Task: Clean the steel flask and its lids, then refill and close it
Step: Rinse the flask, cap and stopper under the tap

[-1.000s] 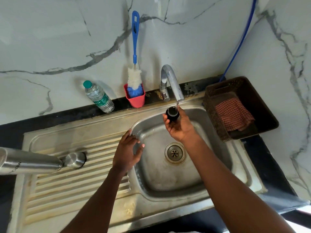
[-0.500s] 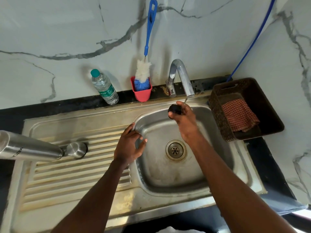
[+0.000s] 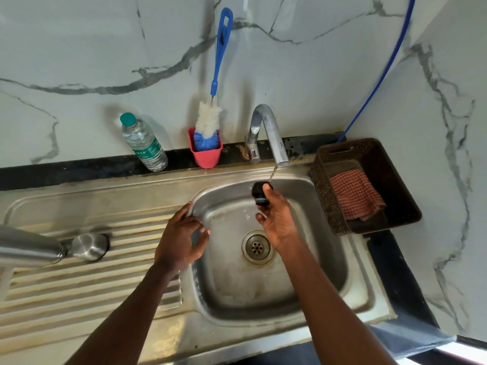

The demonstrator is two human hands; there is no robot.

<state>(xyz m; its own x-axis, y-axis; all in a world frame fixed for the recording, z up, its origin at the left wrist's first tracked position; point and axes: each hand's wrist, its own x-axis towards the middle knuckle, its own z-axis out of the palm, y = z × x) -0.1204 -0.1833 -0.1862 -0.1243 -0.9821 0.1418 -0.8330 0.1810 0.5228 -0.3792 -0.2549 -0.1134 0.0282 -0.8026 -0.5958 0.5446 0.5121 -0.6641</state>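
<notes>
Holding a black lid [image 3: 260, 193] at my fingertips, my right hand [image 3: 278, 219] keeps it under the tap [image 3: 271, 133], a thin stream of water landing on it, the sink [image 3: 329, 259] basin below. My left hand [image 3: 179, 239] lies with fingers loosely curled on the sink's rim, holding nothing, left of the right grip. Further left on the drainboard [image 3: 79, 299] lies the flask [image 3: 26, 248], on its side, with a steel cap [image 3: 89, 246] at its mouth.
</notes>
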